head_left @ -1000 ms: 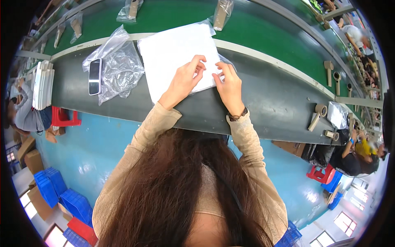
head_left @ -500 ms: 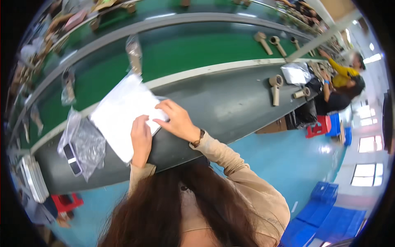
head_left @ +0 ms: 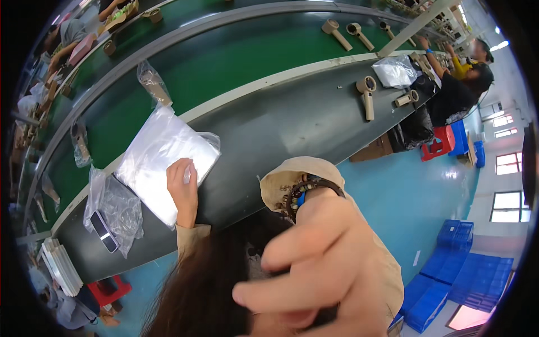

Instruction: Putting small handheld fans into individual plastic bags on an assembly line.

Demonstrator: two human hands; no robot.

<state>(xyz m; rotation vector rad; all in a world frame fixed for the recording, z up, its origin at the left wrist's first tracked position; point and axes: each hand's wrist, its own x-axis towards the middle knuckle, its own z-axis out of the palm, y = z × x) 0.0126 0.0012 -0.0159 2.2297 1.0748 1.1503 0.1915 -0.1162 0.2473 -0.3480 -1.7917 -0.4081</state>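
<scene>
My left hand point(head_left: 184, 191) rests at the near right part of a stack of clear, whitish plastic bags point(head_left: 160, 151), its fingers bent toward the thumb over the film. A pinch on the top bag seems to be what it makes, though the tips are small to see. Raised close to the camera, my right hand point(head_left: 317, 258) is large and partly blurred, with fingers apart and nothing seen in them. Beaded bracelets and a tan cuff circle its wrist. Left of the stack lie crumpled clear bags point(head_left: 126, 210) and a phone point(head_left: 104, 231).
A green conveyor belt point(head_left: 224, 73) runs beyond the dark worktable point(head_left: 252, 146), carrying bagged handheld fans point(head_left: 154, 84) and loose ones point(head_left: 337, 35). Two more fans point(head_left: 366, 98) lie on the right of the worktable, near a co-worker in black point(head_left: 457, 92). Blue crates point(head_left: 441, 269) stand on the floor.
My right hand has left the bag stack and come up close to the camera. My left hand has stayed at the stack. The view has shifted slightly.
</scene>
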